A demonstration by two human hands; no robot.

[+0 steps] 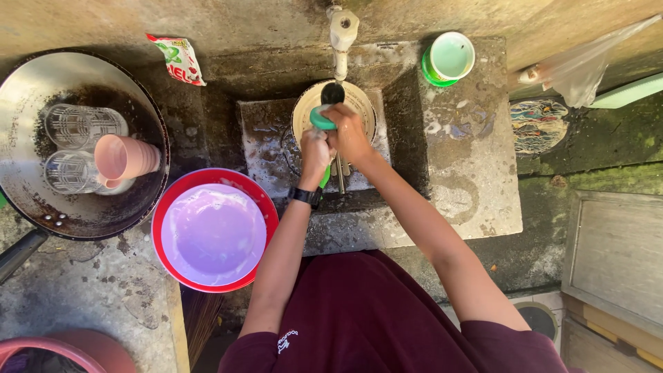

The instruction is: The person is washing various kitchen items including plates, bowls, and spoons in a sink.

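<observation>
My left hand (315, 153), with a black watch on the wrist, grips the stem of a dark spoon (333, 92) that points away from me. My right hand (351, 132) is closed on a green scrub sponge (320, 119) pressed against the spoon just below its bowl. Both hands are soapy and touch each other over a cream plate (364, 109) lying in the concrete wash basin (266, 135). Several metal utensils (340, 174) lie under my hands. A white tap (342, 31) stands right above the spoon.
A red basin (167, 207) holding a purple plate (214, 233) sits at my left. Further left, a big dark wok (41, 83) holds two clear glasses (79, 124) and stacked pink cups (124, 157). A soap packet (178, 59), a green tub (449, 59) and a plastic bag (580, 65) lie behind.
</observation>
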